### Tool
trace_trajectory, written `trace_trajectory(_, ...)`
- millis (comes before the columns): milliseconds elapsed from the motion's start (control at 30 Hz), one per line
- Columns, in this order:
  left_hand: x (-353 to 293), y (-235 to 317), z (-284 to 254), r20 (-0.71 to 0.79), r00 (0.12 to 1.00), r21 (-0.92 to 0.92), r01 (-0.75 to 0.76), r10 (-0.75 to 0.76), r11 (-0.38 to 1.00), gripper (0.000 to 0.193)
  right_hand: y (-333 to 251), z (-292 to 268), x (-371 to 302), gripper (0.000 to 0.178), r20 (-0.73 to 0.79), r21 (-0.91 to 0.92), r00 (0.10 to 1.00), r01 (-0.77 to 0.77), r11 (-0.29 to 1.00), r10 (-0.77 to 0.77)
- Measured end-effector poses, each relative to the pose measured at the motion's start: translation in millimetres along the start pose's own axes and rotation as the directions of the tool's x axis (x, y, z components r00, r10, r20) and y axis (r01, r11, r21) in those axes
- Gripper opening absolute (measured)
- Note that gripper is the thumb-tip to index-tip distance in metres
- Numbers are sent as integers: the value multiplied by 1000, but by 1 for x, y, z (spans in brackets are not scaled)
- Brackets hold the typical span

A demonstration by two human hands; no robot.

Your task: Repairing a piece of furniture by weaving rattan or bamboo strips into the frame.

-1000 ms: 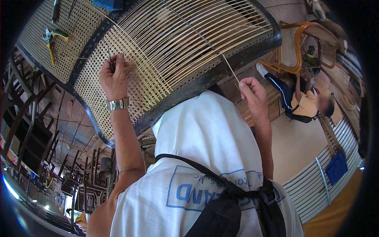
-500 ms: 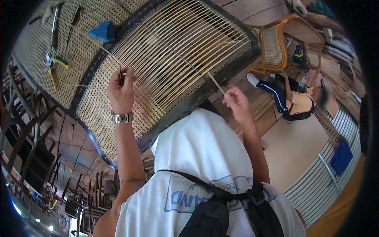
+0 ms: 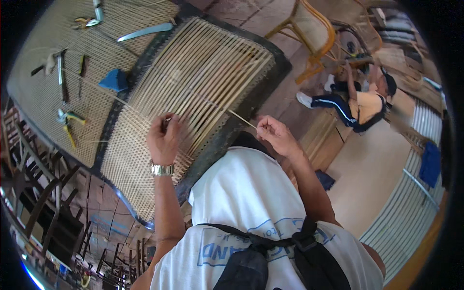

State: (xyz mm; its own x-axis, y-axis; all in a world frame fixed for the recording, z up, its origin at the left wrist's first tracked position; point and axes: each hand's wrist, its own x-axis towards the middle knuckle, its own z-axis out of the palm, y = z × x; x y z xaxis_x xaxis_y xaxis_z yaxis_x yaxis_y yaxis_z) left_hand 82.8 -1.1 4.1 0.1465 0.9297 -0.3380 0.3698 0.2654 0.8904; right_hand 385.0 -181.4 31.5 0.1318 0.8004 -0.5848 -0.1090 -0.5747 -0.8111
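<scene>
A black-framed chair panel (image 3: 220, 140) lies across in front of me, with woven cane (image 3: 128, 145) on its left part and parallel cane strands (image 3: 203, 67) on the rest. Pinched between the fingertips of my right hand (image 3: 279, 137) is the end of a thin cane strip (image 3: 243, 119), which runs left over the frame edge into the strands. My left hand (image 3: 163, 140), with a metal watch at its wrist, rests where the weave meets the open strands. Its fingers are curled together, and whatever lies between them is hidden.
Left on the cane lie a hammer (image 3: 62, 79), yellow-handled cutters (image 3: 71, 126), a slim tool (image 3: 82, 66), a blue scrap (image 3: 114, 80) and a pale curved strip (image 3: 145, 32). A co-worker (image 3: 365, 104) sits at right by a rattan chair (image 3: 314, 34). Dark chair frames (image 3: 48, 193) stand at lower left.
The view has shifted, showing more tools at upper left. My left hand has moved down and right along the weave's edge. My right hand still pinches the cane strip.
</scene>
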Motion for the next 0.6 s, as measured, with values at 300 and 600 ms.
trace_trajectory(300, 105, 39, -10, -56, 962, 359, -229, 266, 905, 27, -6, -1, -4, 9, 318, -71, 941, -94, 993, 112)
trace_trajectory(600, 57, 29, 27, 130, 966, 356, -255, 223, 899, 25, -8, -31, -26, 10, 159, -94, 981, -99, 991, 113)
